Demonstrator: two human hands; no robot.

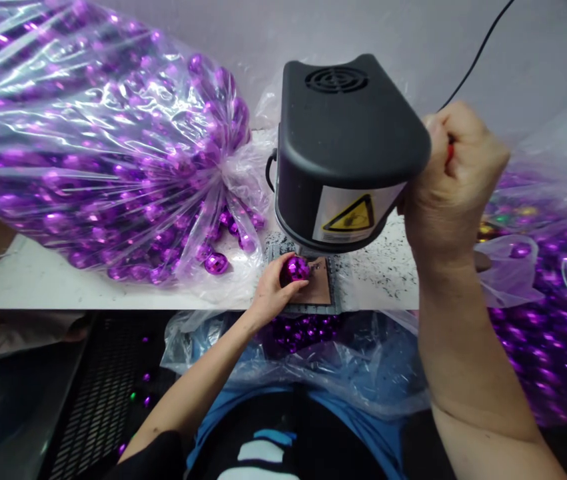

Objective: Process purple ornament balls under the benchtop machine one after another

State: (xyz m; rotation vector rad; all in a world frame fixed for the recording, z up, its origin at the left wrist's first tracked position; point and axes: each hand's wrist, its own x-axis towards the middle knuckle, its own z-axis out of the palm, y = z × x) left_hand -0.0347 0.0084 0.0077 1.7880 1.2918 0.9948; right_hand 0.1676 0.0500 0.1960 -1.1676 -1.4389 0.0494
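Right hand's grip is partly hidden behind the black machine.

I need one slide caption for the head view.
Left hand holding a shiny purple ball beneath a black machine, right hand closed at its side.

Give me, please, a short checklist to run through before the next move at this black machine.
1. Ball held: ok, purple ball between left hand's thumb and fingers.
2. Right hand at the machine: ok, closed beside it.
3. Fingers well clear of the machine: not ok, left fingertips look close to its underside.
4. Ball's exact seating over the brown pad: cannot tell.
5. White table free of dark flecks: not ok, scattered around.
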